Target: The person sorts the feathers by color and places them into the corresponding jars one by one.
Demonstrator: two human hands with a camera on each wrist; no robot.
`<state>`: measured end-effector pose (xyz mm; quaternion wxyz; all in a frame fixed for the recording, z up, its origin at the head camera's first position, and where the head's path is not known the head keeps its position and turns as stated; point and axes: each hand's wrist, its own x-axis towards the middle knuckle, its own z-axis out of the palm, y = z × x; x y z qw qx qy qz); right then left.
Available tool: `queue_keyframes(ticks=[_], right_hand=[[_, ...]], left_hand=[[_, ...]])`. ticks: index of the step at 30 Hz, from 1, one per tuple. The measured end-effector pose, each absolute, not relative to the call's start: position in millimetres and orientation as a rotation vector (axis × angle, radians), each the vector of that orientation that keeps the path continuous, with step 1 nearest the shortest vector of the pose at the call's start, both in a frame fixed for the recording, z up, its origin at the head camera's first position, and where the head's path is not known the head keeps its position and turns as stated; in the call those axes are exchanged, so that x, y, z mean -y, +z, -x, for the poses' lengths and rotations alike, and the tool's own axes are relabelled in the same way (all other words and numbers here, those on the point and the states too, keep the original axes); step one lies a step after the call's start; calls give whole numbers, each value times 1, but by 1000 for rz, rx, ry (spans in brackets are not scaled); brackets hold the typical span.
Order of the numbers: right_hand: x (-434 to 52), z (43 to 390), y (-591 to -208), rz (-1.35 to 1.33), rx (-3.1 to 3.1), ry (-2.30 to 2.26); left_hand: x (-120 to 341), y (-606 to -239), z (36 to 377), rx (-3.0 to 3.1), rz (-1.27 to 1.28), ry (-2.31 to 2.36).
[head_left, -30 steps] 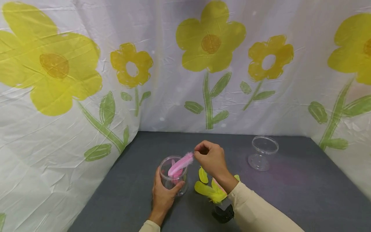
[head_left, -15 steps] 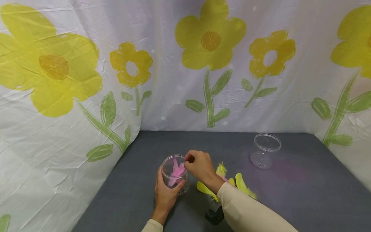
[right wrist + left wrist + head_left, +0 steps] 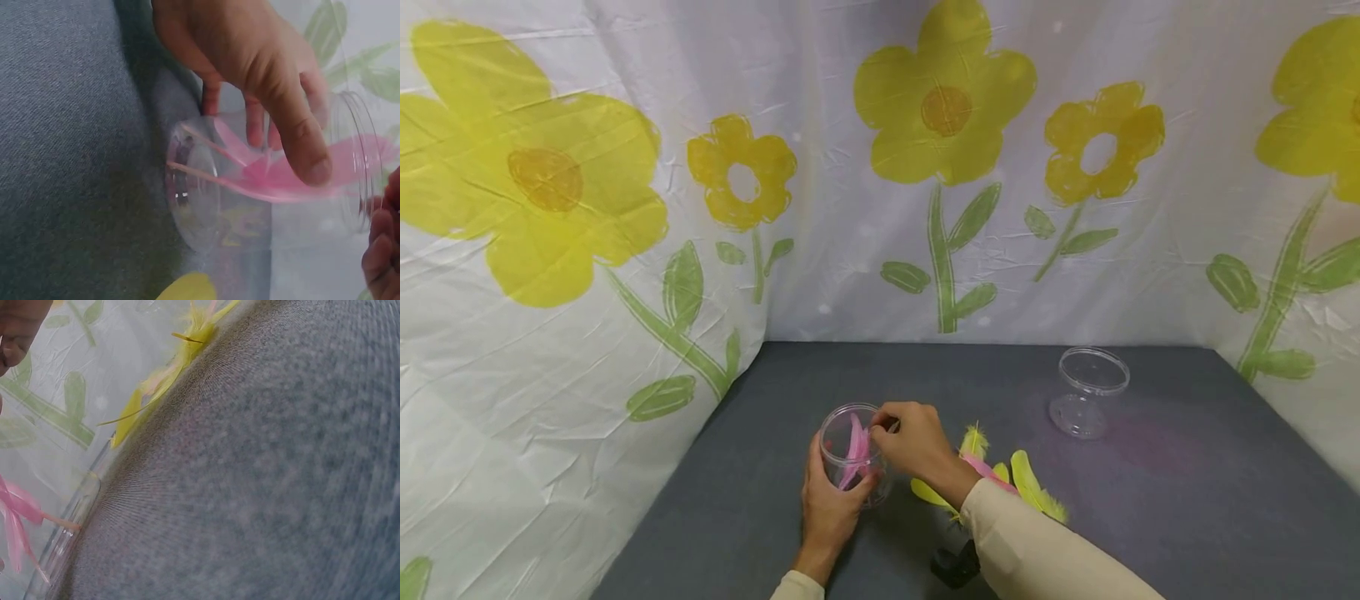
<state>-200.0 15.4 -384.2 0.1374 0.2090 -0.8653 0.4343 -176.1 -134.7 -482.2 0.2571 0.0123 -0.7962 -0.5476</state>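
Observation:
My left hand point(image 3: 831, 508) grips a clear plastic jar point(image 3: 250, 231) around its side, thumb at the front, the jar's mouth tilted toward me. Several pink feathers point(image 3: 854, 446) stand inside it; in the right wrist view, two pale quills point(image 3: 194, 172) reach down to the jar's bottom. At the right side of the rim, my right hand point(image 3: 917, 442) has curled fingers and thumb pinching a pink feather, whose held end is mostly hidden by the fingertips. Yellow feathers point(image 3: 1030, 483) and a pink feather point(image 3: 983, 468) lie on the table beside my right wrist, partly covered by the sleeve.
At the back right stands a clear vessel point(image 3: 1095, 371) with a wide round rim. A black object point(image 3: 955, 567) shows under my right forearm. A dark grey cloth point(image 3: 745, 467) covers the table, and a white curtain with yellow flowers point(image 3: 827, 250) hangs behind and along both sides.
My right hand has moved left and down to the jar's rim, bringing the pink feather from above the mouth into the jar. My left hand keeps its grip on the jar.

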Motion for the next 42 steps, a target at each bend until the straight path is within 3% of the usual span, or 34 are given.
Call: queue_keyframes(ticks=[21,42], right_hand=[[-125,186,-368,-208,2083,1764],[-174,149,-431,118,2374,1409]], left_hand=[[137,-485,179,2166,-56,-1476],[135,-483,177,2213,-88,-1496]])
